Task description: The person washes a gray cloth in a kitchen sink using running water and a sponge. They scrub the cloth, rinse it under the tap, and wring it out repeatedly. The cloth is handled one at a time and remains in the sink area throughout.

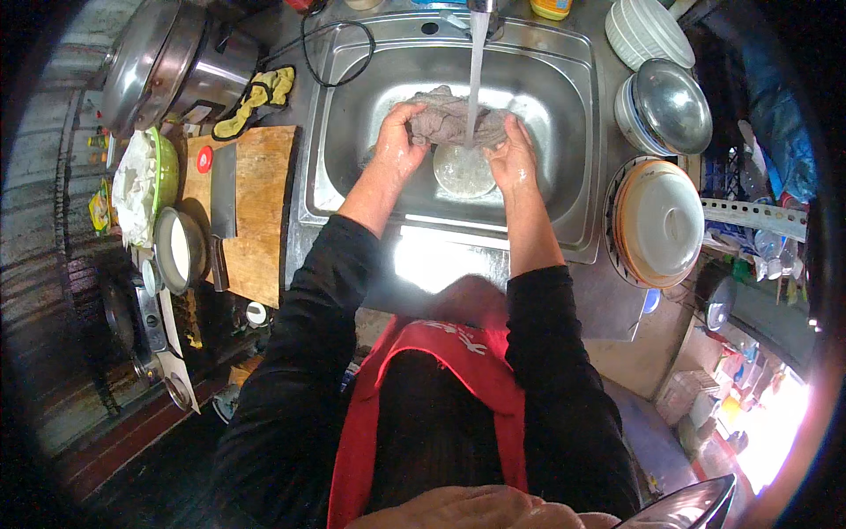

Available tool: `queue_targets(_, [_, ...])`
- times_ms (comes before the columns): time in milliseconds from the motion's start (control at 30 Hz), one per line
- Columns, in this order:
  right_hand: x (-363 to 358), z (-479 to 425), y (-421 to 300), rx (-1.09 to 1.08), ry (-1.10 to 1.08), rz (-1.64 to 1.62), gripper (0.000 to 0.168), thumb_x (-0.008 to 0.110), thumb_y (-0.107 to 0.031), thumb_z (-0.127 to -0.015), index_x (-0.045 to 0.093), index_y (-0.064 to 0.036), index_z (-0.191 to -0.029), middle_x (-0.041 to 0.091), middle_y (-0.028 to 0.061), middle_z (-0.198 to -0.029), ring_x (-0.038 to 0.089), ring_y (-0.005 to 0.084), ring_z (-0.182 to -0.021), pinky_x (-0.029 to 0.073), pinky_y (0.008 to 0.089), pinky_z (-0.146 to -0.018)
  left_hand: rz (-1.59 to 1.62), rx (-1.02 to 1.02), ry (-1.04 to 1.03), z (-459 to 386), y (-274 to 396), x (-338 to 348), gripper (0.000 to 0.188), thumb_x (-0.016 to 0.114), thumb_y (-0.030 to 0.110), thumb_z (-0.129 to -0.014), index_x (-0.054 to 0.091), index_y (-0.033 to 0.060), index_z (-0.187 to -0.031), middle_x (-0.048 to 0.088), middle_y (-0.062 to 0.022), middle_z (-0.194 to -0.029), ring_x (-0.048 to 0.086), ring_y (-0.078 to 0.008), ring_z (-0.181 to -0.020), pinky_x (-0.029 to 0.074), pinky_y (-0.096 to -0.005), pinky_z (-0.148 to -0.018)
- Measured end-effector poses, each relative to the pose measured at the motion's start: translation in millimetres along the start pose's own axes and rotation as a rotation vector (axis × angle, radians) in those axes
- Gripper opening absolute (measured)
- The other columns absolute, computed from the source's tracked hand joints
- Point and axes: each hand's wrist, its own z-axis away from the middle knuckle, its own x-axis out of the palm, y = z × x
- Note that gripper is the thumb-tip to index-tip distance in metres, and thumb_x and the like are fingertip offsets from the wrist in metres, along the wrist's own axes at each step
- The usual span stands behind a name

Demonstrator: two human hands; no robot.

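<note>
Over the stainless steel sink, both my hands grip a wet, bunched grey-brown cloth. My left hand has the cloth's left end between thumb and fingers. Its right end is in my right hand. A stream of water runs from the faucet onto the cloth's middle. Below the cloth, partly covered by it, lies a round, pale drain strainer or shallow dish at the basin's bottom; I cannot tell which.
Left of the sink are a wooden cutting board with a cleaver on it, a yellow-and-black cloth and a large steel pot. Stacked plates, a metal bowl and a white ribbed bowl stand at right.
</note>
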Motion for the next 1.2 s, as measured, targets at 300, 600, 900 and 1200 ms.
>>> queue_targets(300, [-43.5, -51.0, 17.3, 0.391, -0.123, 0.137, 0.063, 0.043, -0.054, -0.089, 0.045, -0.002, -0.125, 0.048, 0.0138, -0.126, 0.045, 0.0279, -0.118, 0.038, 0.0439, -0.097, -1.084, 0.681, -0.437, 40.7, -54.4, 29.5, 0.023, 0.063, 0.013, -0.074, 0.059, 0.0055, -0.095, 0.063, -0.0083, -0.089, 0.06, -0.0246, -0.085, 0.046, -0.036, -0.079])
queue_targets(600, [18.6, 8.5, 17.2, 0.131, 0.044, -0.054, 0.029, 0.05, -0.028, -0.091, 0.054, -0.007, -0.111, 0.06, 0.0078, -0.096, 0.058, 0.0197, -0.091, 0.05, 0.0336, -0.075, -1.474, 0.536, 0.279, -21.0, -58.5, 32.2, 0.022, 0.059, 0.025, -0.078, 0.058, 0.0051, -0.088, 0.061, -0.018, -0.085, 0.059, -0.039, -0.08, 0.045, -0.0477, -0.072])
queue_targets(900, [-18.8, -18.0, 20.6, 0.228, -0.388, -0.129, 0.034, 0.048, -0.035, -0.092, 0.054, -0.007, -0.111, 0.061, 0.0061, -0.102, 0.058, 0.0195, -0.092, 0.048, 0.035, -0.083, -1.537, 0.644, 0.189, 13.9, -70.5, 52.3, 0.027, 0.052, 0.029, -0.083, 0.058, 0.0027, -0.084, 0.06, -0.0238, -0.087, 0.058, -0.0406, -0.081, 0.045, -0.0467, -0.075])
queue_targets(1200, [9.9, 16.3, 0.3, 0.064, -0.287, 0.015, 0.034, 0.052, -0.021, -0.087, 0.05, -0.004, -0.117, 0.059, 0.0075, -0.107, 0.058, 0.022, -0.099, 0.045, 0.0375, -0.091, -0.05, -0.045, -0.13, -26.4, -14.6, 5.8, 0.032, 0.051, 0.002, -0.074, 0.049, 0.0044, -0.106, 0.056, -0.0148, -0.106, 0.056, -0.0304, -0.099, 0.046, -0.0447, -0.089])
